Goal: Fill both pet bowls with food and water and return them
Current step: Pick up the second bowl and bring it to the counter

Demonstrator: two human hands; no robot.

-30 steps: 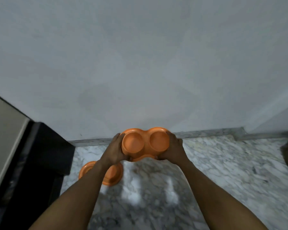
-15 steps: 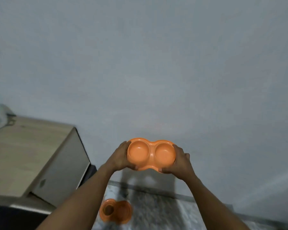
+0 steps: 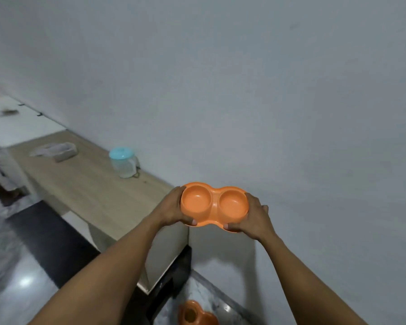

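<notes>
An orange double pet bowl (image 3: 214, 204) with two empty round wells is held up in the air near the wall, level. My left hand (image 3: 171, 207) grips its left end and my right hand (image 3: 253, 213) grips its right end. A second orange double bowl (image 3: 196, 315) lies on the marble floor at the bottom edge, partly cut off by the frame. A clear jar with a light blue lid (image 3: 123, 161) stands on the wooden counter (image 3: 85, 188) to the left.
The counter runs along the grey wall (image 3: 267, 90) from the left toward the held bowl, its corner just below my left hand. A crumpled clear bag (image 3: 54, 150) lies farther back on it. A dark base strip runs beneath the counter.
Both hands have lifted the bowl higher, away from the floor. The view has swung up and left, so the counter and jar now show and the floor bowl sits at the bottom edge.
</notes>
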